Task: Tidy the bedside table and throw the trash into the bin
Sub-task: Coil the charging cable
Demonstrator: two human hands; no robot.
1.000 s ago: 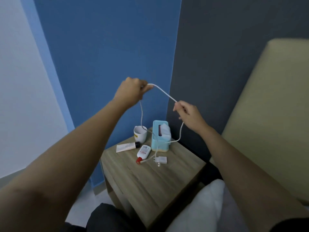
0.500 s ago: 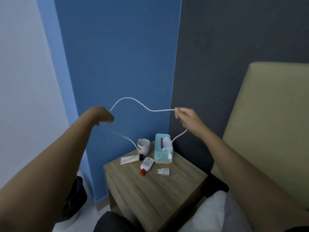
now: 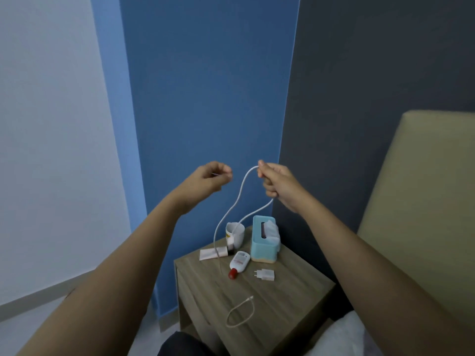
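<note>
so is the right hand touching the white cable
Touching. The head view shows the right hand with its fingers curled round the white cable, which arcs out from the fingertips and hangs down.

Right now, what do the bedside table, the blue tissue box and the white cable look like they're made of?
The bedside table: wood or wood-look laminate, matte, with grain streaks. The tissue box: probably plastic, smooth pale blue, rounded corners. The cable: flexible plastic or rubber sheath, white, hanging in soft curves.
</note>
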